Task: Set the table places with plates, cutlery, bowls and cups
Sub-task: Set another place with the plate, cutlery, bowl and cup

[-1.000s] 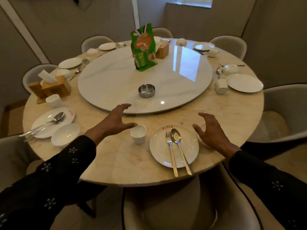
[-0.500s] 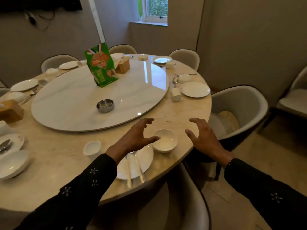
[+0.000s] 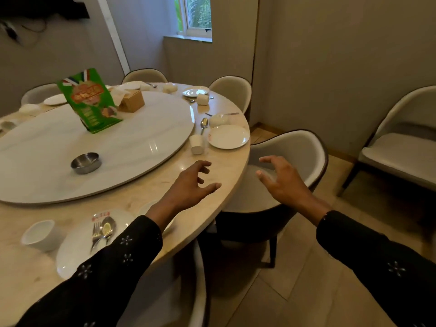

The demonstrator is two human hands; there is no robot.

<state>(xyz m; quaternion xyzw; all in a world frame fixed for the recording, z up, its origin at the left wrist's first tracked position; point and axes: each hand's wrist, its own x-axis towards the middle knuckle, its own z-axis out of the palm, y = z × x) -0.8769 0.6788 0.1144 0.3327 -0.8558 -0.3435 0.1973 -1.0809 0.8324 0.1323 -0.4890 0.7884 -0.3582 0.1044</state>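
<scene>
My left hand (image 3: 192, 185) hovers over the marble table's bare edge (image 3: 226, 175), fingers spread and holding nothing. My right hand (image 3: 280, 179) hangs open in the air beyond the table edge, above a beige chair (image 3: 292, 147). Near me a white plate (image 3: 77, 246) carries a fork and a spoon (image 3: 103, 231), with a white cup (image 3: 41, 234) to its left. My left forearm hides most of the bowl beside that plate. Further round lies another place: a plate (image 3: 227, 136), a cup on its side (image 3: 197, 143), a spoon (image 3: 203, 125) and an upturned bowl (image 3: 218, 120).
A white turntable (image 3: 70, 175) fills the table's middle, bearing a steel ashtray (image 3: 85, 162), a green packet (image 3: 89, 101) and a wooden tissue box (image 3: 132, 100). More settings and chairs ring the far side. Another chair (image 3: 401, 147) stands against the right wall.
The view has swung to the right along the table edge. Both hands moved right with it, away from the near plate and bowl, and the right hand now hangs past the table over the chair.
</scene>
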